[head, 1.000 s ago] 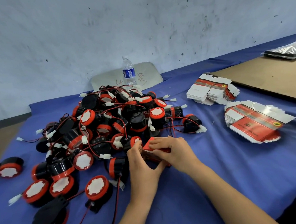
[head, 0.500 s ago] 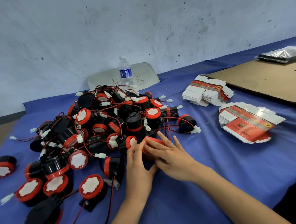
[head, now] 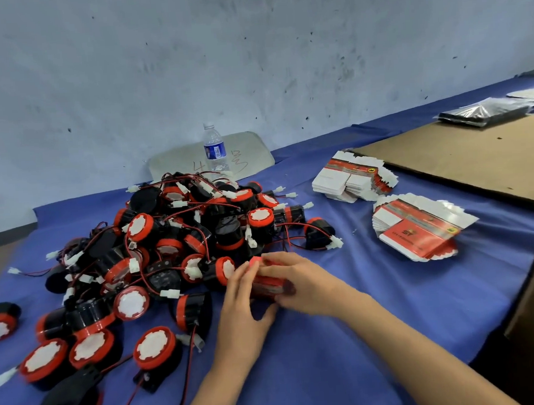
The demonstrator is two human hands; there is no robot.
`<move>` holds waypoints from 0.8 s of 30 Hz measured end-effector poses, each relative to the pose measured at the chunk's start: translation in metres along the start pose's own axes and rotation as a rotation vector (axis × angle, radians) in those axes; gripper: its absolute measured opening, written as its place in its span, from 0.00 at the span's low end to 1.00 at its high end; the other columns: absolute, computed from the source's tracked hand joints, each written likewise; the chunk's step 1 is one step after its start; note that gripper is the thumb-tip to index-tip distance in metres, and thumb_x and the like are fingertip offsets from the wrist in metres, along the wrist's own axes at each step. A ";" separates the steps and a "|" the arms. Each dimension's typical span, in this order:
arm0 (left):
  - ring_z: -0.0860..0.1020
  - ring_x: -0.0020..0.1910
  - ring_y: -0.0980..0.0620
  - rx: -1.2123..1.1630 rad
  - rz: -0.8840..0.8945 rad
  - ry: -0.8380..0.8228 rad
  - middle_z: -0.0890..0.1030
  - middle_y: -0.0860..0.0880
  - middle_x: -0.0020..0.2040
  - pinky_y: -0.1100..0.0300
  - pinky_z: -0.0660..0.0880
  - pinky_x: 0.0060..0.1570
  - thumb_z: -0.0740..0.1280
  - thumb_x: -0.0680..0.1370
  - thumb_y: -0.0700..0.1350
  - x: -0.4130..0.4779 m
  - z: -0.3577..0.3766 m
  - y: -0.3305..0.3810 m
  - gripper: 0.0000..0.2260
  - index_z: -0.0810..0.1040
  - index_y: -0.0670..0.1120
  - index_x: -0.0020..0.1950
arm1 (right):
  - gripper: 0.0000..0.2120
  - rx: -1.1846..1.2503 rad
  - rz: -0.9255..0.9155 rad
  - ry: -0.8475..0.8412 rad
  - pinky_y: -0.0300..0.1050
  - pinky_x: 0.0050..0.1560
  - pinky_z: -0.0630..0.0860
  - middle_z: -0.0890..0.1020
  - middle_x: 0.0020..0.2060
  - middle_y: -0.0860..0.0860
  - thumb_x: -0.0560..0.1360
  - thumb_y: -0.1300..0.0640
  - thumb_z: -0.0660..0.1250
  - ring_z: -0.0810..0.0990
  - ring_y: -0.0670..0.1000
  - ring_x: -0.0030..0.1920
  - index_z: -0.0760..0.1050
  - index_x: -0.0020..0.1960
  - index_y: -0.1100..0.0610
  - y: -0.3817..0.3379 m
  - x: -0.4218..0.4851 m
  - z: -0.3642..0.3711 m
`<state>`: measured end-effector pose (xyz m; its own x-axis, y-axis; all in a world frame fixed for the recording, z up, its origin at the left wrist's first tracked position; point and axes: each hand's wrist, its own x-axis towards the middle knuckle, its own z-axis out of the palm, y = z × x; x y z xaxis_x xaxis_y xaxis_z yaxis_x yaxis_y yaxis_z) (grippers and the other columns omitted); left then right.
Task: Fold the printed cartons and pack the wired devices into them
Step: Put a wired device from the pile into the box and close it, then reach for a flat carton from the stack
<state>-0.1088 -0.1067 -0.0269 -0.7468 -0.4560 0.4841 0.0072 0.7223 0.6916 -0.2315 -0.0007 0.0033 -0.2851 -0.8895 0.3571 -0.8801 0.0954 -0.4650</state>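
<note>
Blue cloth is covering the counter (head: 349, 364) under a scuffed grey wall (head: 249, 61), and I am watching both hands working near its middle. The carton (head: 270, 287), red and already squared up, is lying on its side between them, just at four o'clock of the heaped devices (head: 180, 249) and their tangled wires (head: 288, 225). Whether it is resting on the cloth I cannot tell.

My left hand (head: 239, 305) is pinching the carton's left end, fingers on top and thumb underneath. My right hand (head: 301, 282) is curling over its top, clamping it. A small red flap (head: 255, 261) is showing at the left fingertips. The hands are hiding the openings, so I cannot tell if a device is inside.

I am judging this to be the closing of an end. To do it well, I should be holding the body square with the right hand while the left is tucking the flap straight in. I should also be keeping wires out of the seam and pressing lightly, since thin card is likely creasing easily.

Flat stacks (head: 416, 226) are waiting at two o'clock, well apart.
</note>
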 end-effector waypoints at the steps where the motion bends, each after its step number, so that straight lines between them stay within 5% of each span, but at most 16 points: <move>1: 0.68 0.68 0.56 0.004 0.021 -0.007 0.67 0.59 0.69 0.58 0.68 0.67 0.76 0.70 0.36 -0.001 -0.001 -0.001 0.34 0.67 0.56 0.70 | 0.23 0.076 0.049 0.067 0.46 0.66 0.68 0.76 0.64 0.53 0.70 0.64 0.70 0.74 0.51 0.64 0.76 0.66 0.57 -0.002 -0.002 -0.005; 5: 0.71 0.61 0.64 -0.076 0.010 -0.018 0.72 0.65 0.61 0.73 0.67 0.58 0.76 0.71 0.43 -0.005 -0.005 0.001 0.31 0.66 0.68 0.65 | 0.09 0.445 0.167 0.218 0.39 0.49 0.75 0.82 0.46 0.46 0.74 0.58 0.69 0.79 0.43 0.46 0.79 0.54 0.54 -0.015 -0.012 -0.018; 10: 0.76 0.50 0.62 -0.124 0.082 -0.019 0.76 0.62 0.51 0.71 0.72 0.44 0.71 0.68 0.58 -0.005 -0.006 0.007 0.18 0.70 0.68 0.55 | 0.20 0.302 0.222 0.278 0.37 0.41 0.74 0.78 0.40 0.40 0.60 0.34 0.70 0.77 0.42 0.42 0.68 0.46 0.38 -0.029 -0.021 -0.005; 13: 0.77 0.46 0.57 -0.142 0.042 -0.060 0.77 0.58 0.48 0.64 0.74 0.43 0.74 0.66 0.57 -0.005 -0.005 0.003 0.18 0.71 0.63 0.51 | 0.21 0.287 0.279 0.343 0.37 0.38 0.73 0.77 0.38 0.41 0.57 0.31 0.69 0.76 0.43 0.41 0.65 0.43 0.39 -0.025 -0.019 0.005; 16: 0.77 0.45 0.58 -0.173 0.046 -0.058 0.77 0.57 0.47 0.69 0.72 0.41 0.74 0.65 0.59 -0.004 -0.007 0.003 0.18 0.72 0.62 0.50 | 0.21 0.405 0.297 0.370 0.36 0.37 0.73 0.79 0.37 0.42 0.58 0.34 0.70 0.77 0.43 0.38 0.68 0.44 0.42 -0.023 -0.019 0.013; 19: 0.76 0.49 0.63 -0.289 -0.052 -0.019 0.76 0.64 0.52 0.73 0.71 0.45 0.74 0.64 0.60 -0.003 -0.008 0.005 0.26 0.71 0.63 0.59 | 0.18 0.683 0.358 0.567 0.37 0.37 0.72 0.80 0.35 0.44 0.62 0.40 0.68 0.76 0.43 0.36 0.73 0.44 0.51 -0.023 -0.018 0.016; 21: 0.76 0.42 0.63 -0.379 -0.094 -0.031 0.75 0.65 0.52 0.71 0.72 0.43 0.71 0.65 0.63 -0.002 -0.006 0.006 0.30 0.66 0.64 0.65 | 0.20 0.896 0.497 0.729 0.39 0.37 0.73 0.80 0.37 0.47 0.68 0.40 0.68 0.77 0.46 0.38 0.75 0.47 0.57 -0.021 -0.019 0.005; 24: 0.73 0.34 0.57 -0.380 -0.086 -0.113 0.76 0.63 0.54 0.66 0.72 0.39 0.64 0.65 0.71 -0.004 -0.005 0.005 0.33 0.62 0.65 0.68 | 0.27 1.573 0.607 0.768 0.42 0.37 0.80 0.83 0.50 0.53 0.69 0.43 0.67 0.83 0.49 0.48 0.75 0.60 0.60 -0.020 -0.025 -0.020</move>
<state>-0.1024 -0.1037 -0.0232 -0.8238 -0.4309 0.3683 0.1710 0.4305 0.8862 -0.2144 0.0287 0.0201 -0.8725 -0.4800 -0.0912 0.3882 -0.5678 -0.7259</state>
